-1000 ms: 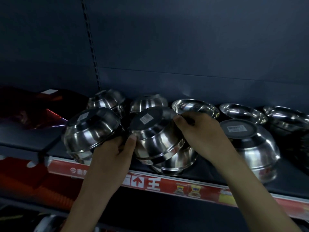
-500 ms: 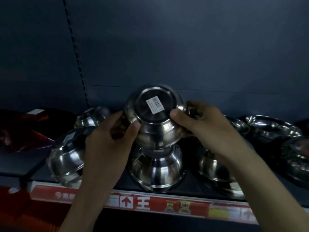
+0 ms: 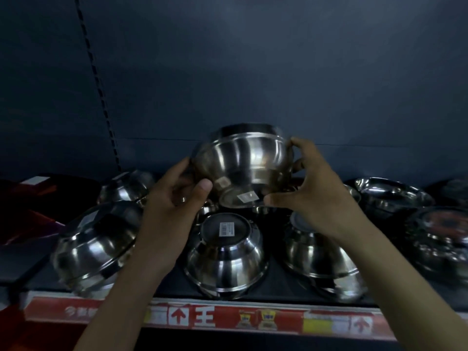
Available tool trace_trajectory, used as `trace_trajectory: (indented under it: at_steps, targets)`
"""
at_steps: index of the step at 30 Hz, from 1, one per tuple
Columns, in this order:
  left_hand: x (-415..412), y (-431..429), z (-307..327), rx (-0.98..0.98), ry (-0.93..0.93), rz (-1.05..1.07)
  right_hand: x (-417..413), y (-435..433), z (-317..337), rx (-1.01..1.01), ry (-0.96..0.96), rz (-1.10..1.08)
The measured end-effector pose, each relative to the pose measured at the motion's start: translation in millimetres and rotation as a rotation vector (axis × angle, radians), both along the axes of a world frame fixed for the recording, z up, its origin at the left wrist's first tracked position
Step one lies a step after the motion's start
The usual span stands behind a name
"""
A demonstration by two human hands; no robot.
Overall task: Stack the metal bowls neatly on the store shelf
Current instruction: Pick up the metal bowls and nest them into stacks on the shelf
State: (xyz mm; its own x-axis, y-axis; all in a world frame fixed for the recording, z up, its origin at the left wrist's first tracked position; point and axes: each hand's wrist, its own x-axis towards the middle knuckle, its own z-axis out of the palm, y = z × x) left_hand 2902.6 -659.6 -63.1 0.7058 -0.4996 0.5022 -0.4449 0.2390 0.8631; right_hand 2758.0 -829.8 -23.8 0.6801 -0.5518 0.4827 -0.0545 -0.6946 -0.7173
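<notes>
I hold one metal bowl in the air above the shelf, its mouth turned up and away and its stickered base facing me. My left hand grips its left side with thumb and fingers. My right hand grips its right side, thumb under the base. Directly below stands an upside-down bowl with a label on its base. Another upside-down bowl leans tilted at the left, and an upside-down stack of bowls sits at the right.
The dark shelf has a red price strip along its front edge. More bowls lie behind at the left, and shallow upright bowls at the right. Dark red goods lie at far left. A blue back panel rises behind.
Both hands lifted the top bowl off the bowl beneath and turned it over, so its base now faces down toward me and its mouth points up.
</notes>
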Motion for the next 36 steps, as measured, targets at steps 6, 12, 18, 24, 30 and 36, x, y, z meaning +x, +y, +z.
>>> trace_trajectory:
  at_steps: [6,12,18,24,30,36]
  targets:
    - [-1,-8,-3,-0.060,0.090,-0.032,-3,-6,-9,0.055,-0.017,0.048]
    - [6,-14,-6,-0.131,0.095,-0.081,-6,-12,-7,0.168,0.020,0.128]
    - [15,-29,-2,-0.077,0.075,-0.121,-6,-19,-2,0.120,0.061,0.098]
    - [30,-52,10,0.015,0.064,-0.160,4,-39,6,0.125,0.100,0.062]
    - [50,-75,13,0.201,0.011,-0.163,18,-74,1,0.136,0.268,0.006]
    - [64,-97,0,0.418,-0.117,-0.096,30,-93,-13,0.112,0.410,-0.038]
